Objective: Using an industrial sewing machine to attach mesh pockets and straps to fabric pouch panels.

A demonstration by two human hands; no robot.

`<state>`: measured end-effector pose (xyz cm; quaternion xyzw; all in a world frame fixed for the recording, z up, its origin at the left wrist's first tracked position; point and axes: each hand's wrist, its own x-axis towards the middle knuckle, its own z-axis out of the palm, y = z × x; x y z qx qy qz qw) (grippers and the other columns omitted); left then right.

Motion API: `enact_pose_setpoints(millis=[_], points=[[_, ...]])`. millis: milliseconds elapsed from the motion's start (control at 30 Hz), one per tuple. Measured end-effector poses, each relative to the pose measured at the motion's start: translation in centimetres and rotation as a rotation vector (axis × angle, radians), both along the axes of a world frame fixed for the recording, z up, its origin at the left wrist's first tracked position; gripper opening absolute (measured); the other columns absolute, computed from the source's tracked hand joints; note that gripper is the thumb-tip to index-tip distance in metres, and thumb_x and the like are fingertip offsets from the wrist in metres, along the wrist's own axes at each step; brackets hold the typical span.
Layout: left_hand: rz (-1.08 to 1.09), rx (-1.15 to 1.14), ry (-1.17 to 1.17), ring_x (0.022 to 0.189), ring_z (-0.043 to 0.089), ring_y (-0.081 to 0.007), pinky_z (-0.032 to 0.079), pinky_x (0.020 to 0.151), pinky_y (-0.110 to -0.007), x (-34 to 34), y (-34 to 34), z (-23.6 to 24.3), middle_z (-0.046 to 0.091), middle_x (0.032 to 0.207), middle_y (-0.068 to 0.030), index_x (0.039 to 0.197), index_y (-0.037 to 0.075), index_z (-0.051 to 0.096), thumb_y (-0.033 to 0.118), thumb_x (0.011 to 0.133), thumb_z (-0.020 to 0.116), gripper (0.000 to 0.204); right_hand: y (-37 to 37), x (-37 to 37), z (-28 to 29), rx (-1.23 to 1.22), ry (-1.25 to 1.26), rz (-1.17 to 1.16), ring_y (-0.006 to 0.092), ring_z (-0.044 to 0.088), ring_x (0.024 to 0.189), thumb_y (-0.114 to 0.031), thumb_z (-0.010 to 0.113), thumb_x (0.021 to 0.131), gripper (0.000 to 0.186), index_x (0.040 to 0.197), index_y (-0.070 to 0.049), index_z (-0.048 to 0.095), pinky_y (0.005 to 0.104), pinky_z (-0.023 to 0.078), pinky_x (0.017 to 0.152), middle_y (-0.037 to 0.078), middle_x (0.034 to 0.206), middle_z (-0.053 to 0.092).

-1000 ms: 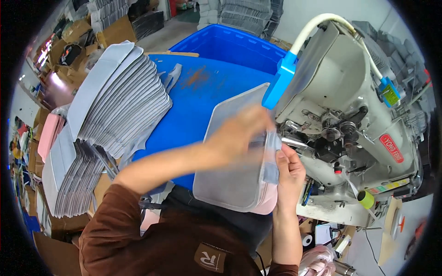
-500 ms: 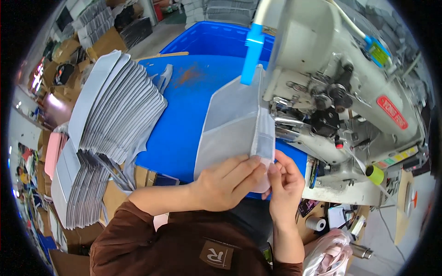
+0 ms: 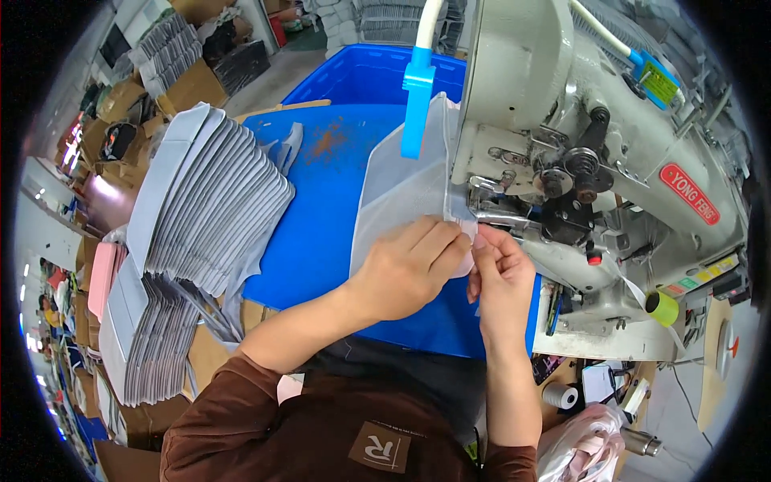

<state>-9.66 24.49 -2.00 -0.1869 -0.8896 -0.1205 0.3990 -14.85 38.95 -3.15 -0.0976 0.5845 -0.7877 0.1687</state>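
Observation:
A light grey fabric panel (image 3: 395,199) with a stitched edge lies on the blue table top, its right side against the sewing machine (image 3: 514,72). My left hand (image 3: 414,263) presses on the panel's near part, fingers curled and gripping its folded edge. Close beside it, my right hand (image 3: 503,279) pinches the pale pinkish near corner between thumb and fingers. Just ahead of both hands, the panel's edge runs to the metal presser parts (image 3: 499,210) of the machine. The needle area is partly hidden.
On the left stands a tall fanned stack of grey panels (image 3: 205,201), with another stack (image 3: 157,341) nearer me. A blue bin (image 3: 353,76) sits beyond the table. A blue clip on a white hose (image 3: 417,104) hangs over the panel. At lower right are a thread spool (image 3: 560,395) and a plastic bag (image 3: 582,442).
Both hands have moved away from me, pushing the panel farther along the machine. The left hand has also shifted slightly right. Both keep hold of the panel.

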Motion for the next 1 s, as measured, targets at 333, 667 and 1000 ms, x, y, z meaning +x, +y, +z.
enact_pose_setpoints(millis=[333,667,1000], points=[[0.025,-0.019,-0.049,0.091,0.065,-0.0271,0.055,0.074,-0.036,-1.5,-0.4,-0.1,0.064,0.102,-0.0102,0.1,0.002,0.066,0.01,0.069,0.069,0.033,0.2,0.0,-0.6,0.05,0.037,-0.004,0.0014,0.047,0.048,-0.016,0.064,0.098,0.016,0.095,-0.001,0.063,0.0194,0.036,0.041,-0.001,0.065,0.059],[0.096,-0.057,0.351,0.1,0.06,-0.0299,0.052,0.082,-0.041,0.9,-2.5,-5.5,0.06,0.126,-0.0192,0.107,0.003,0.061,0.009,0.082,0.065,0.026,-1.3,1.0,-1.7,0.646,0.837,-0.208,0.0345,0.062,0.053,-0.016,0.072,0.086,0.029,0.066,-0.002,0.057,0.0421,0.047,0.049,0.015,0.061,0.062],[-0.082,-0.487,0.215,0.1,0.066,-0.0292,0.054,0.079,-0.036,-0.1,-1.3,1.1,0.069,0.1,-0.0151,0.09,-0.003,0.069,0.01,0.071,0.067,0.023,-1.9,0.7,-3.6,0.535,0.839,-0.185,0.0375,0.062,0.059,-0.009,0.071,0.076,0.016,0.068,-0.002,0.059,0.0454,0.048,0.054,0.018,0.066,0.063]])
